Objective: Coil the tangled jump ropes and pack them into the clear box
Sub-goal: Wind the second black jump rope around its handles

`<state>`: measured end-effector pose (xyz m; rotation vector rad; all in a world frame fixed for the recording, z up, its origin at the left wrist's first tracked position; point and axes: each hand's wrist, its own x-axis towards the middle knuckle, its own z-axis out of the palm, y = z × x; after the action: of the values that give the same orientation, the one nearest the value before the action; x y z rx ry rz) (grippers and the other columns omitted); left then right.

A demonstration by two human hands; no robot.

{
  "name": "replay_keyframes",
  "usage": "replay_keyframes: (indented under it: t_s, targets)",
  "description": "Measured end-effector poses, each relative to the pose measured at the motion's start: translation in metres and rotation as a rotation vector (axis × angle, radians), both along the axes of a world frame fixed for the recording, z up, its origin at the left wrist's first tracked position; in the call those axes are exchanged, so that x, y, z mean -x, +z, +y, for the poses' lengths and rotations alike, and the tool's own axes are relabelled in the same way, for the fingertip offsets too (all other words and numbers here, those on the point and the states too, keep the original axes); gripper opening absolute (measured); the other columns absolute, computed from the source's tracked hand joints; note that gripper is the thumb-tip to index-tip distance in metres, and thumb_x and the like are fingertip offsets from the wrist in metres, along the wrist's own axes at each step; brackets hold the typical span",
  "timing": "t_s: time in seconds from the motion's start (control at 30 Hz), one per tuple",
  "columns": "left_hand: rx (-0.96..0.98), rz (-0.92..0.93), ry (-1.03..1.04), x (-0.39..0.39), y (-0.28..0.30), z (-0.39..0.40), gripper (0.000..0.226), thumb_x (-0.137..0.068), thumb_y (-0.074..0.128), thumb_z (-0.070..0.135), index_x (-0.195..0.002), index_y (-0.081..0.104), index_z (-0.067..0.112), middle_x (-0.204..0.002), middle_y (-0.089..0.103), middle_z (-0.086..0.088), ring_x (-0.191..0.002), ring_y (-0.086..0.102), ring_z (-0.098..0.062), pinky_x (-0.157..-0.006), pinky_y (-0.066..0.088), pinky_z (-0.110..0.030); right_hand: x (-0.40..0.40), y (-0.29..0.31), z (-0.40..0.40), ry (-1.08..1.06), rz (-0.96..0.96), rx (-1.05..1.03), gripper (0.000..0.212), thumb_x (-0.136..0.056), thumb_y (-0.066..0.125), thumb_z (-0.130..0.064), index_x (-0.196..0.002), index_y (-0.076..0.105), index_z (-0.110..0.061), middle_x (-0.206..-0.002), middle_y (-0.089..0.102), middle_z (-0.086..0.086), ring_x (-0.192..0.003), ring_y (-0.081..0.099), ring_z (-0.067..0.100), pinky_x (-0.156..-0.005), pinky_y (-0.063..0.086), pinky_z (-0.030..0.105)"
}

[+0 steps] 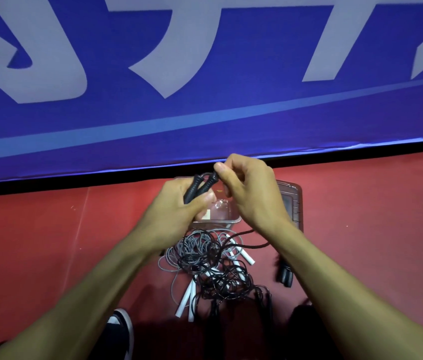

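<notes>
My left hand (pixel 176 211) grips two black jump-rope handles (pixel 200 187) side by side above the clear box (pixel 220 214). My right hand (pixel 249 190) pinches the rope at the top of the handles. A black cord (pixel 246 245) runs from under my right wrist down into a tangled pile of black and grey ropes (pixel 210 261) on the red floor. White handles (pixel 185 300) stick out of the pile. Another pair of black handles (pixel 285 275) lies to the right of the pile.
The box's lid (pixel 295 203) lies flat to the right of the box. A blue banner with pale lettering (pixel 205 87) stands behind the box. My shoe (pixel 119 331) shows at the bottom left, on the red floor (pixel 49 242).
</notes>
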<state>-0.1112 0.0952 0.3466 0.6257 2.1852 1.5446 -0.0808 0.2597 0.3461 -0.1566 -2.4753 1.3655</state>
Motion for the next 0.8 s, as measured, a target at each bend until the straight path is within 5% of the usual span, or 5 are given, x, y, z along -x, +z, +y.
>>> replay_keyframes:
  t_s: [0.17, 0.37, 0.5, 0.7, 0.8]
  targets:
    - [0.001, -0.101, 0.139, 0.004, -0.005, 0.002, 0.056, -0.1, 0.031, 0.053, -0.091, 0.076, 0.021, -0.062, 0.049, 0.01, -0.056, 0.043, -0.007, -0.059, 0.035, -0.022, -0.002, -0.006, -0.005, 0.002, -0.083, -0.191, 0.034, -0.105, 0.047, -0.023, -0.073, 0.054, -0.012, -0.063, 0.058, 0.003, -0.065, 0.054, 0.029, -0.06, 0.042, 0.043]
    - [-0.044, -0.231, 0.008, 0.004, -0.006, -0.012, 0.046, -0.099, 0.053, 0.039, -0.104, 0.059, -0.007, -0.074, 0.045, -0.011, -0.064, 0.039, -0.021, -0.059, 0.028, -0.03, -0.01, -0.008, -0.009, 0.079, -0.103, -0.282, 0.026, -0.104, 0.042, -0.023, -0.084, 0.058, -0.017, -0.072, 0.061, 0.0, -0.069, 0.057, 0.026, -0.06, 0.046, 0.042]
    - [-0.058, -0.191, -0.117, -0.001, -0.004, -0.011, 0.022, -0.098, 0.06, 0.016, -0.114, 0.063, 0.001, -0.085, 0.06, -0.007, -0.07, 0.055, -0.012, -0.064, 0.048, -0.023, -0.012, -0.005, -0.007, 0.114, -0.189, -0.298, 0.031, -0.104, 0.04, -0.03, -0.074, 0.048, -0.028, -0.067, 0.058, -0.002, -0.069, 0.057, 0.03, -0.064, 0.052, 0.047]
    - [0.134, 0.131, -0.067, 0.002, -0.001, -0.008, 0.027, -0.089, 0.061, 0.047, -0.093, 0.061, 0.021, -0.085, 0.062, -0.008, -0.08, 0.062, -0.027, -0.08, 0.054, -0.056, -0.008, -0.001, -0.014, 0.116, -0.202, -0.179, 0.036, -0.101, 0.047, -0.026, -0.065, 0.047, -0.027, -0.061, 0.054, -0.007, -0.062, 0.051, 0.013, -0.06, 0.042, 0.036]
    - [-0.014, -0.103, -0.117, -0.001, 0.006, -0.01, 0.017, -0.1, 0.061, 0.027, -0.106, 0.061, 0.011, -0.094, 0.067, -0.008, -0.088, 0.07, -0.02, -0.091, 0.056, -0.057, -0.009, 0.0, -0.013, 0.111, -0.17, -0.207, 0.036, -0.101, 0.048, -0.031, -0.065, 0.048, -0.03, -0.061, 0.056, -0.006, -0.064, 0.055, 0.018, -0.062, 0.049, 0.04]
